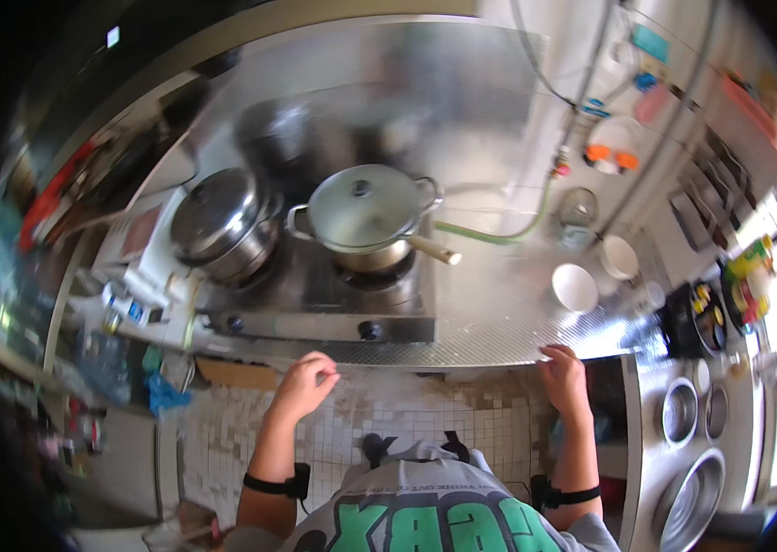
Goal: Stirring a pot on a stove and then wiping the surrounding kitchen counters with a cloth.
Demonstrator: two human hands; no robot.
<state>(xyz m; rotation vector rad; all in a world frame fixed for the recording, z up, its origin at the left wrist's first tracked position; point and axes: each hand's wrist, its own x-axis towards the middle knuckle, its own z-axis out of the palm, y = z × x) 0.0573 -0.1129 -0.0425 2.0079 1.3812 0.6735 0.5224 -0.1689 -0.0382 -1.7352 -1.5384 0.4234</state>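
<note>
My left hand (304,386) hangs empty in front of the gas stove, loosely curled with a gap between thumb and fingers. To its right, my right hand (564,379) is by the metal counter's front edge, also holding nothing; whether it touches the edge I cannot tell. On the stove's right burner sits a pan with a light handle (438,250), topped by a two-handled pot with a glass lid (368,207). A lidded stainless steel pot (223,224) stands on the left burner. Two stove knobs (369,331) face me.
Two white bowls (575,288) and a glass jar (577,207) stand on the counter's right side. A green hose (492,239) runs behind them to the stove. Metal basins (688,497) lie on the right-hand counter. A blue plastic bag (166,395) is low at left.
</note>
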